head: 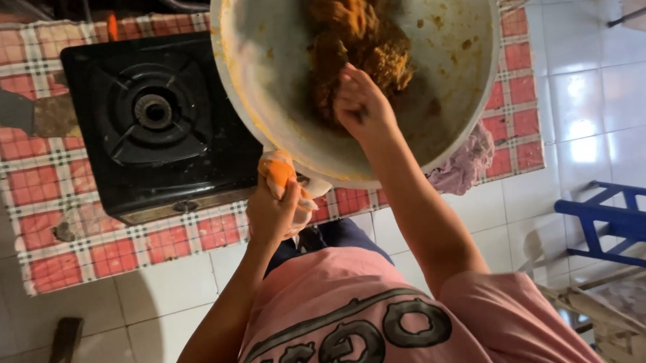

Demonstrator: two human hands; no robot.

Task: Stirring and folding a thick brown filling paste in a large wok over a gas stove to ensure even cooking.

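The left hand (272, 210) is closed tight around an orange and white cloth (280, 174) that is wrapped over the handle at the near rim of a big pale pan (462, 76). The fingers are curled shut on the cloth, with its orange end poking out just above the fist. The pan rises straight up from that grip, tilted so its inside faces the camera.

The right hand (360, 105) is inside the pan, up and to the right of the left fist, fingers pressed together around something thin and dark; what it is cannot be told. Its fingertips sit right at the edge of a heap of brown-orange food (357, 37), which clings to the upper middle of the pan, just above this hand. Smears and crumbs of the same food dot the pan wall around it.

To the left of the cloth grip, close beside the pan, stands a black gas stove (156, 123) on a red checked tablecloth (44, 184). A purple rag (465, 166) lies below the pan's right edge, well right of both hands
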